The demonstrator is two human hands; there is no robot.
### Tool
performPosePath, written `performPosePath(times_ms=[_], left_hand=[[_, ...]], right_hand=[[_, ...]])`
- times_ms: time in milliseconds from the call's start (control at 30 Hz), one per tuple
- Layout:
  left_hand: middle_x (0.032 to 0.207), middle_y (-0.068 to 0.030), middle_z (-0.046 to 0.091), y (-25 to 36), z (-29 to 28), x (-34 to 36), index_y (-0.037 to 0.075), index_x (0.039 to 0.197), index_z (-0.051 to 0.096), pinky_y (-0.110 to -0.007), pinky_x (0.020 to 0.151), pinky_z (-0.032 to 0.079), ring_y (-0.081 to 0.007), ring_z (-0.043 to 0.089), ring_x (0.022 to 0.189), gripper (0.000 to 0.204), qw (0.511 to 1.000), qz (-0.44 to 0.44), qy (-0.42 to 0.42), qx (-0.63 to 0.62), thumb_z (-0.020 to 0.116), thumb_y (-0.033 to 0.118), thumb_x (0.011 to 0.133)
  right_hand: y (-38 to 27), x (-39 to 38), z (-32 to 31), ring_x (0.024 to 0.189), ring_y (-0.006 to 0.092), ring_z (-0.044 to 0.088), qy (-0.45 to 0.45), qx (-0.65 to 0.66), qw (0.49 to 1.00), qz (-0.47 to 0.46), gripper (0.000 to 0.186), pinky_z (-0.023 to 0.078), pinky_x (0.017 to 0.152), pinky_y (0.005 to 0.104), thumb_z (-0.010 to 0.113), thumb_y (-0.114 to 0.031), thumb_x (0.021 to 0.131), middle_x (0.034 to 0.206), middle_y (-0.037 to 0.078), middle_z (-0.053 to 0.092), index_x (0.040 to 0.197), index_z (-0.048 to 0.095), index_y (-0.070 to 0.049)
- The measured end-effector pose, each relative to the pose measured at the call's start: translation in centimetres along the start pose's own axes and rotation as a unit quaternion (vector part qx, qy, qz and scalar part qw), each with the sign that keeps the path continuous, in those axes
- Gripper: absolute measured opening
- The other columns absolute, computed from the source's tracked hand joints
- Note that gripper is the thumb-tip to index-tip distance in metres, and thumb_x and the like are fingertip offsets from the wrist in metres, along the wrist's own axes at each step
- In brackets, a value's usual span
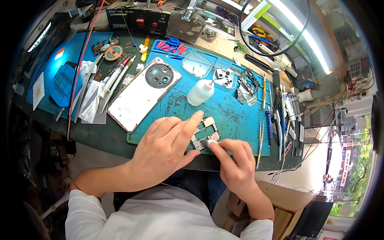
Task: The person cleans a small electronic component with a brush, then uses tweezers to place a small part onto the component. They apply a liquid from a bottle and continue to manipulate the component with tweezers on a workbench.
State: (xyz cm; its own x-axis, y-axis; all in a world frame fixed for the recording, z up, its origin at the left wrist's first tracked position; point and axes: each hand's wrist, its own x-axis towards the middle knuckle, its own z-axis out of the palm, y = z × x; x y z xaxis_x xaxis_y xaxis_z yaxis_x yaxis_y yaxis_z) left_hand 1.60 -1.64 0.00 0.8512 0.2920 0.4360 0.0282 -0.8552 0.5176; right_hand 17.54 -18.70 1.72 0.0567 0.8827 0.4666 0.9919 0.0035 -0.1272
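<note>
A phone circuit board (216,127) with an open middle lies near the front edge of the blue work mat (168,105). My left hand (162,146) steadies it from the left, index fingertip at its upper corner and thumb at its lower one. Between thumb and index finger, my right hand (236,162) pinches a small white wad (211,142) against the board's lower part. Just beyond the board stands a white dispenser bottle (201,93) with a thin spout. To the left rests a white phone back (138,96) with a large round camera ring.
Clear plastic boxes (199,64) and loose phone parts (249,83) lie behind the bottle. Tweezers and screwdrivers (269,127) line the right side. At left are pen-like tools (116,76), a solder spool (113,53) and a blue block (66,84). A black power unit (138,21) stands at the back.
</note>
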Motion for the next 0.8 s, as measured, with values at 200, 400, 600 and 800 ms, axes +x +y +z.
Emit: performPosePath(times_ms=[200, 400, 600, 800], left_hand=[[0.113, -0.0121, 0.061, -0.2, 0.0, 0.0, 0.001, 0.155, 0.044, -0.042, 0.097, 0.046, -0.0305, 0.056, 0.109, 0.091, 1.000, 0.004, 0.002, -0.003, 0.088, 0.019, 0.077], [0.112, -0.0118, 0.062, -0.2, 0.1, 0.0, 0.001, 0.155, 0.044, -0.043, 0.098, 0.047, -0.0307, 0.057, 0.109, 0.091, 1.000, 0.013, 0.008, -0.008, 0.088, 0.018, 0.077], [0.112, -0.0120, 0.062, -0.1, 0.0, 0.0, 0.001, 0.154, 0.045, -0.043, 0.098, 0.047, -0.0308, 0.057, 0.110, 0.090, 1.000, 0.011, 0.010, -0.002, 0.088, 0.018, 0.076], [0.111, -0.0119, 0.062, -0.2, 0.0, 0.0, 0.001, 0.154, 0.045, -0.043, 0.099, 0.047, -0.0307, 0.057, 0.110, 0.091, 1.000, 0.012, 0.013, 0.001, 0.088, 0.018, 0.076]], right_hand=[[-0.5, 0.1, 0.2, 0.092, 0.0263, 0.065, -0.030, 0.010, 0.999, 0.008, 0.042, 0.054, 0.077, 0.0366, 0.072, 0.003, 0.071, 0.108, 0.010, 0.065, 0.113, 0.075, 0.002], [-1.1, 0.4, 0.5, 0.092, 0.0264, 0.064, -0.017, -0.011, 1.000, 0.019, 0.043, 0.054, 0.078, 0.0366, 0.072, 0.004, 0.071, 0.109, 0.010, 0.065, 0.114, 0.074, 0.002], [-1.0, 0.7, 0.0, 0.091, 0.0269, 0.064, -0.034, 0.039, 0.998, 0.034, 0.044, 0.053, 0.077, 0.0363, 0.071, 0.004, 0.070, 0.109, 0.011, 0.064, 0.114, 0.074, 0.003], [-0.7, 0.5, 0.2, 0.090, 0.0278, 0.065, -0.039, 0.031, 0.998, 0.029, 0.043, 0.054, 0.077, 0.0369, 0.072, 0.003, 0.071, 0.107, 0.011, 0.063, 0.114, 0.073, 0.003]])
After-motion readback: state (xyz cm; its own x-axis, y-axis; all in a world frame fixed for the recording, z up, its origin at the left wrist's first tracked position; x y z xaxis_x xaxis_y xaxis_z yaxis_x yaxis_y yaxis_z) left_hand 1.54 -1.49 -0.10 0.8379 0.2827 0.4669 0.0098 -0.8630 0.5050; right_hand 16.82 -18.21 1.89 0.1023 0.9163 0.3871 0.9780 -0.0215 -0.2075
